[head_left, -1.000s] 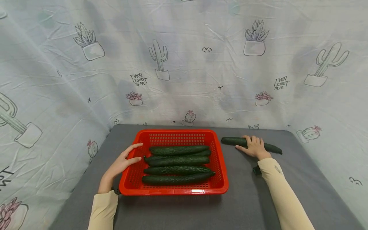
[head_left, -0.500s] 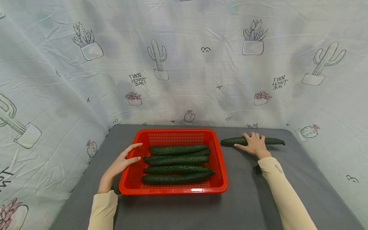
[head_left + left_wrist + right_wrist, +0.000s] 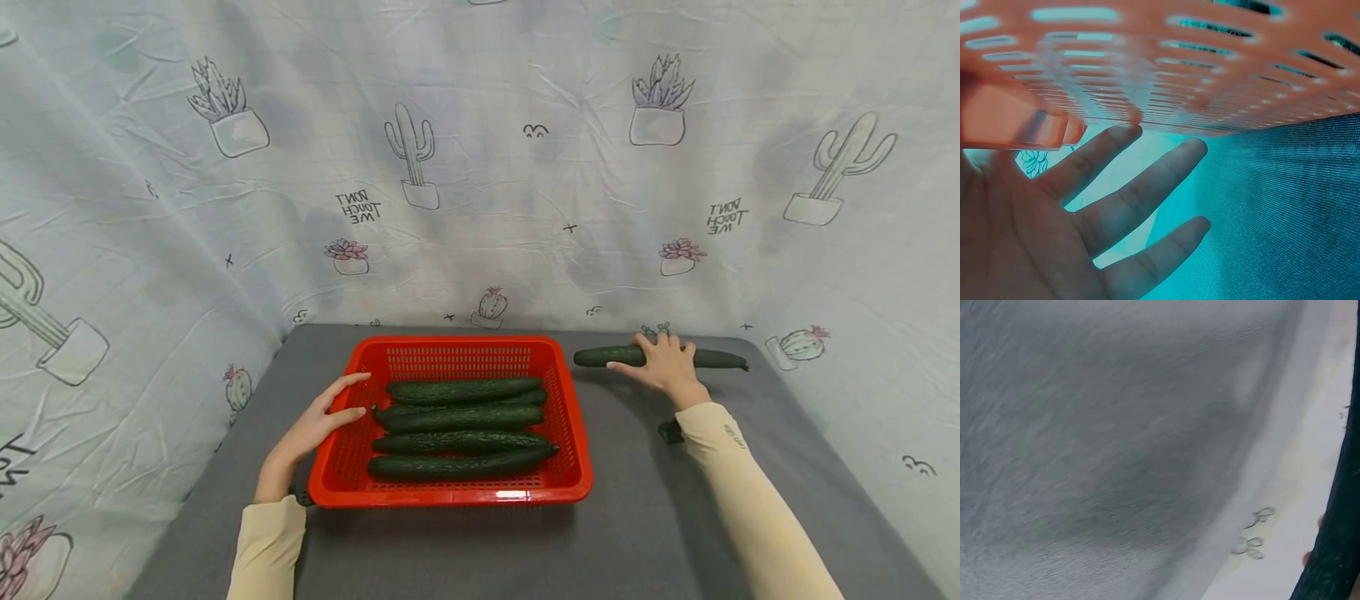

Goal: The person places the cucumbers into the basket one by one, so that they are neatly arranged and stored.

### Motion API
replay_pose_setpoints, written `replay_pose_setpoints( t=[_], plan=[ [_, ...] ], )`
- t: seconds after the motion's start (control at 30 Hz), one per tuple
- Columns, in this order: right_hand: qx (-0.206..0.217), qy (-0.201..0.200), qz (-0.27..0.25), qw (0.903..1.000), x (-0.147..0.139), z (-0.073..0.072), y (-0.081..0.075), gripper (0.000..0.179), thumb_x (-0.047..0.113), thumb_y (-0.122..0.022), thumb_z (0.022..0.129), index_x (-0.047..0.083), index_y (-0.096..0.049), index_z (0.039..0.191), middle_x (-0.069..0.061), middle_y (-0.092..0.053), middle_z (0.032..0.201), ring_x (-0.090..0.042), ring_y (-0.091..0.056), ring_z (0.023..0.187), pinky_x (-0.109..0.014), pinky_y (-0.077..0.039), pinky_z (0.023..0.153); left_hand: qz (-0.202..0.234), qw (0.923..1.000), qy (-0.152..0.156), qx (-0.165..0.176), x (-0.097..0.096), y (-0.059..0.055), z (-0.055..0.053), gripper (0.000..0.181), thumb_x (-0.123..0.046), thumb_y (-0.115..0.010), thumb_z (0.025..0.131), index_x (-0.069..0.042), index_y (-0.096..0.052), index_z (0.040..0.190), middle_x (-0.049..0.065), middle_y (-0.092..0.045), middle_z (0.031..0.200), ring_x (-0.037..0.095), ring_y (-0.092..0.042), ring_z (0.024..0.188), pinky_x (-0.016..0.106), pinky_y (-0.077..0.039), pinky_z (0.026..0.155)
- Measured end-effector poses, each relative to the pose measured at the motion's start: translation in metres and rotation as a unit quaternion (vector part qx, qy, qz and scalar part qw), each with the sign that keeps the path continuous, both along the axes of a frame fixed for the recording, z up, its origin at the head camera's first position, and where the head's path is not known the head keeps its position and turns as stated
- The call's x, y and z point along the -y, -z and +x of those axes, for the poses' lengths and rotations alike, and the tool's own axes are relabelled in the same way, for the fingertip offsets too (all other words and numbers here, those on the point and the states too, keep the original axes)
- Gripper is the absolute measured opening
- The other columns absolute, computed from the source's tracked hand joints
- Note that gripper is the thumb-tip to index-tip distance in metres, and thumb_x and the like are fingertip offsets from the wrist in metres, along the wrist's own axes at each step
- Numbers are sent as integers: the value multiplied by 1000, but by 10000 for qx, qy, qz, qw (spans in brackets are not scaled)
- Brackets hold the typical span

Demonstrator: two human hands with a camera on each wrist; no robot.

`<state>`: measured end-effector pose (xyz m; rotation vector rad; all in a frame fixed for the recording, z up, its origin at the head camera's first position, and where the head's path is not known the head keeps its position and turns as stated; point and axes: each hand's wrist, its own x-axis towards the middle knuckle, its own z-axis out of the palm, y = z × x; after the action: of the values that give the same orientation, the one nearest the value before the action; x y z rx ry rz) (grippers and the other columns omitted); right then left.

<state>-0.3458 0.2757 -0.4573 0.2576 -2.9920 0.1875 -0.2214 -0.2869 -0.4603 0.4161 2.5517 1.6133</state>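
Observation:
In the head view, my right hand [image 3: 665, 365] grips a long dark green cucumber [image 3: 720, 359] around its middle, at the right back of the table. Two fingertips show past the edge of that cucumber [image 3: 1335, 550] in the right wrist view. At the other side, my left hand [image 3: 311, 427] rests at the left rim of a red plastic basket [image 3: 450, 498], thumb and forefinger reaching over it. Under the slotted basket [image 3: 1222, 75], the left wrist view shows three straight, spread fingers [image 3: 1147, 194]. Several cucumbers [image 3: 463, 418] lie side by side in the basket.
The grey tabletop [image 3: 630, 500] extends around the basket. A pale curtain [image 3: 480, 183] with printed cactus drawings hangs behind the table and along both sides.
The right hand has shifted slightly back with the cucumber, which has swung from slanted to nearly level across the view and risen a little. The left hand and basket stay put.

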Motion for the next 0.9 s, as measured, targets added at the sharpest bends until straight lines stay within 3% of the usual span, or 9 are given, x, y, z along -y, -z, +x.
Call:
replay_pose_setpoints(
  t=[0.43, 0.9],
  plan=[
    [1, 11, -210, 9998, 13, 8, -37, 87, 76, -47, 75, 10, -47, 131, -29, -46, 114, -49, -40, 104, -67, -22, 84, 11, 9999, 7, 102, -1, -1, 2, 56, -22, -54, 93, -14, -30, 143, 18, -23, 147, 39, -42, 117, 34, -49, 80],
    [-405, -139, -409, 9982, 43, 20, -68, 80, 74, -51, 74, 13, -51, 125, -24, -49, 105, -42, -40, 99, -61, -22, 82, 174, 9996, 49, 217, 0, -1, 2, 55, -21, -53, 94, -14, -30, 143, 19, -24, 145, 37, -51, 108, 33, -52, 75]
  ],
)
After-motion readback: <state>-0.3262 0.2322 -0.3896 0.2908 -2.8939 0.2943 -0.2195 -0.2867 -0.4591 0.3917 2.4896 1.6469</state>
